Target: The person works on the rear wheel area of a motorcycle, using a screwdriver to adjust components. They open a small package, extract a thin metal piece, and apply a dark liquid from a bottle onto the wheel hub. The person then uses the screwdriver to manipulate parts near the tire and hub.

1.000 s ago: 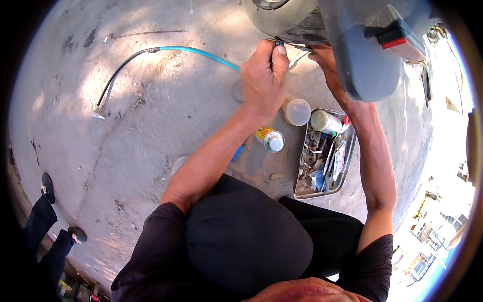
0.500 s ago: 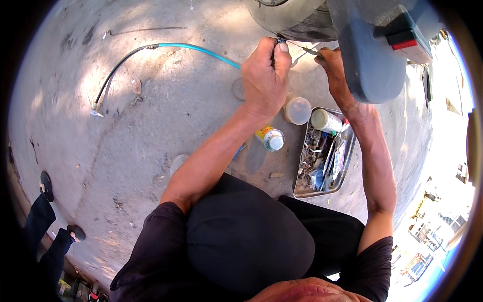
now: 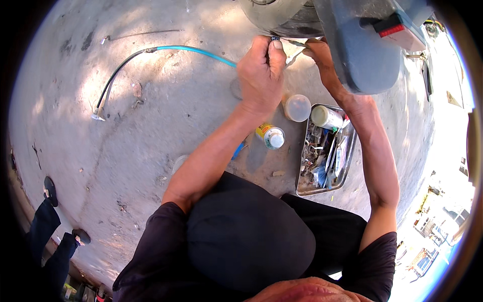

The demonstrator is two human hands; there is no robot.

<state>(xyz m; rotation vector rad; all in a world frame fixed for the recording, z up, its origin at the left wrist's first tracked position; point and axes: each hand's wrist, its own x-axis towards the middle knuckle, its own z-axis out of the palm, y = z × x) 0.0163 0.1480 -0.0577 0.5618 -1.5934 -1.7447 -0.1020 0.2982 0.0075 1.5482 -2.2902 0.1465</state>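
Note:
My left hand (image 3: 261,70) is closed, thumb on top, around a thin tool (image 3: 274,39) whose dark end shows above the thumb. Its slender shaft points right, toward my right hand (image 3: 318,50). That hand is partly behind a dark plastic panel (image 3: 367,60); its fingers pinch a narrow, dark strip-like piece (image 3: 298,44) near the shaft's tip. Exactly how the two pieces meet is too small to tell. Both hands are just below a tyre (image 3: 297,22). A teal and black hose (image 3: 196,49) runs behind my left hand; whether the fingers touch it is hidden.
A metal tray (image 3: 322,192) of small parts and tools stands between my forearms, with a white jar (image 3: 326,118) inside. Beside it are a clear plastic cup (image 3: 298,108) and a yellow can (image 3: 270,136). A thin rod (image 3: 146,33) lies far left. Another person's feet (image 3: 50,191) stand at left.
The whole view has shifted slightly. My right hand has moved a little up and left, further behind the panel's edge. Both hands keep their grips.

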